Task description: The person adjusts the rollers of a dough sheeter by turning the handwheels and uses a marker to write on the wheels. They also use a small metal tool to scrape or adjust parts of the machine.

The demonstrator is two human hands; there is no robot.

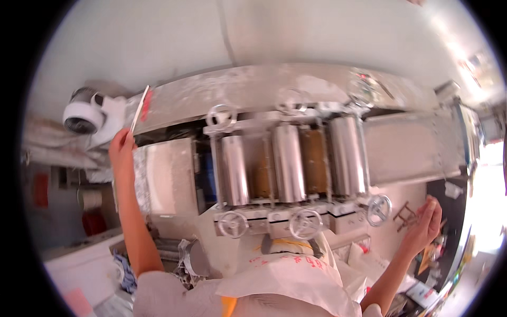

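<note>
My left hand [122, 143] is raised at the far left, its fingers closed around the lower end of a thin white stick [140, 110]. The stick points up and leans right, over the grey ledge. At the right side, my right hand [429, 221] is held up in the air with its fingers curled together; whether something is in them I cannot make out. Between my hands stands a roller machine [264, 208] with three shiny metal rollers [289, 164] and several handwheels [305, 224]. Neither hand touches it.
A flour-dusted board [163, 177] adjoins the machine's left side, a pale flat bed [412, 145] its right. A grey ledge [253, 82] runs behind. A white fan-like device [84, 113] stands at far left. Near my body lies a white sack [296, 274] with red print.
</note>
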